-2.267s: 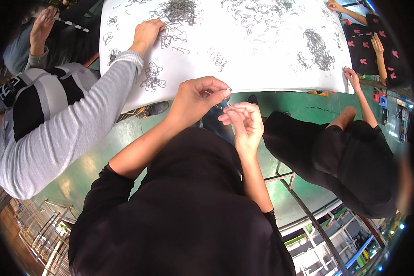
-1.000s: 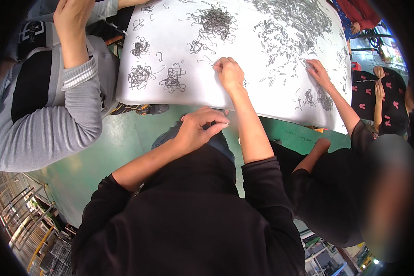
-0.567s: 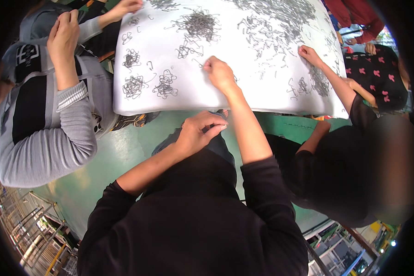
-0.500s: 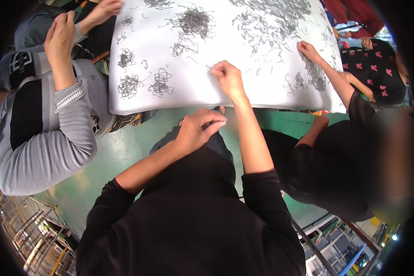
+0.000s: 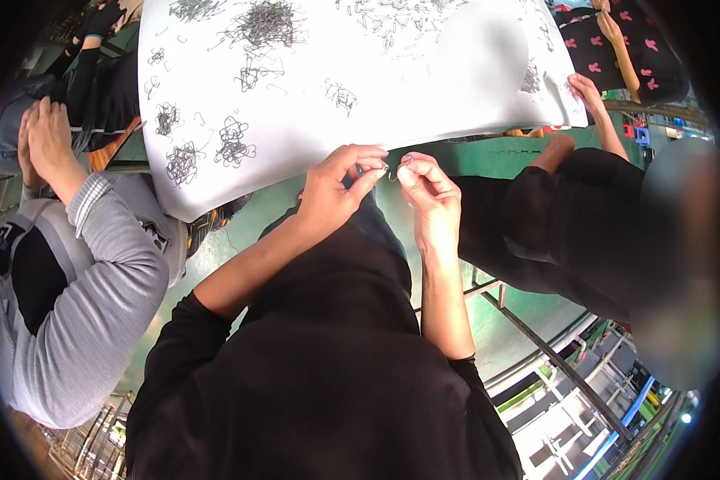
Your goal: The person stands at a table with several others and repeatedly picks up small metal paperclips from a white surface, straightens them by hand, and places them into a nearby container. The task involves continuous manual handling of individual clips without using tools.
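My left hand (image 5: pixel 340 188) and my right hand (image 5: pixel 432 192) are held close together in front of the table's near edge. Thumb and forefinger of the right one pinch a small curved wire hook (image 5: pixel 392 174), whose bent end points toward the left fingertips. My left hand is also closed in a pinch; whatever lies between its fingertips is too small to make out. Beyond them, a loose small pile of wire hooks (image 5: pixel 341 96) lies on the white-covered table (image 5: pixel 296 132). Two denser piles of dark wire hooks (image 5: pixel 234 142) sit near the table's left front corner.
A large heap of wire hooks (image 5: pixel 266 26) and scattered short wire pieces (image 5: pixel 392 24) lie farther back. A person in a grey sleeve (image 5: pixel 124 240) is close on my left. Another in dark clothes (image 5: pixel 568 224) sits on my right, one hand (image 5: pixel 588 92) at the table's edge.
My right hand has drawn back from over the table to beside my left hand, which has risen slightly. The table has shifted left in view. The right neighbour's hand has moved to the table's edge.
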